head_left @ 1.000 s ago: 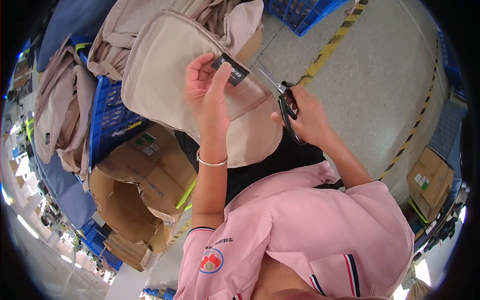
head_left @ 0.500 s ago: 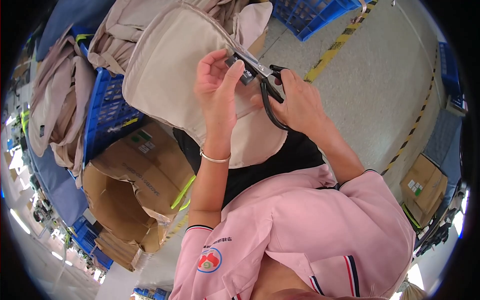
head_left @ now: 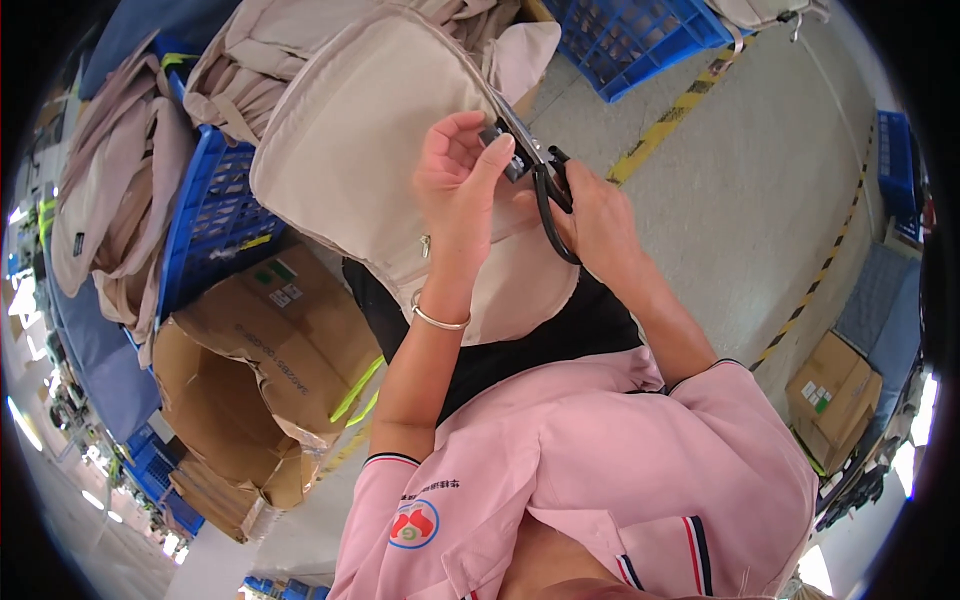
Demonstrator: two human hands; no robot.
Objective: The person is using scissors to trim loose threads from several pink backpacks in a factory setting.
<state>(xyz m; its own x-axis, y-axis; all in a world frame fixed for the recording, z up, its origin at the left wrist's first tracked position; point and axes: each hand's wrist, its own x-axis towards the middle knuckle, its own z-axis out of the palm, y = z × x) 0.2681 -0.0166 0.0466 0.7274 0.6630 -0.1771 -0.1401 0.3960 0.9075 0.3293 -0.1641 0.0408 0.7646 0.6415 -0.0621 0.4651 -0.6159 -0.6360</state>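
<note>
A beige padded fabric piece (head_left: 350,140) with a seamed edge lies across my lap, perhaps part of a bag. At its right edge, my left hand (head_left: 458,190) pinches a small black label (head_left: 516,165) between thumb and fingers. My right hand (head_left: 605,225) grips black-handled scissors (head_left: 551,195), their metal blades pointing up and left along the fabric edge beside the label. The blades look nearly closed. Exactly what lies between them cannot be made out. A small metal zipper pull (head_left: 425,246) hangs on the fabric beside my left wrist.
Left of me, a blue plastic crate (head_left: 205,215) holds heaped beige fabric pieces (head_left: 110,190). An open cardboard box (head_left: 300,340) stands below it. Another blue crate (head_left: 640,50) is at the top, near yellow-black floor tape (head_left: 670,115). A carton (head_left: 835,390) sits at the far right.
The scissors' handles have come closer together. Both hands, the label and the fabric edge sit slightly farther right and lower in view, and the whole view has shifted a little. The zipper pull now shows.
</note>
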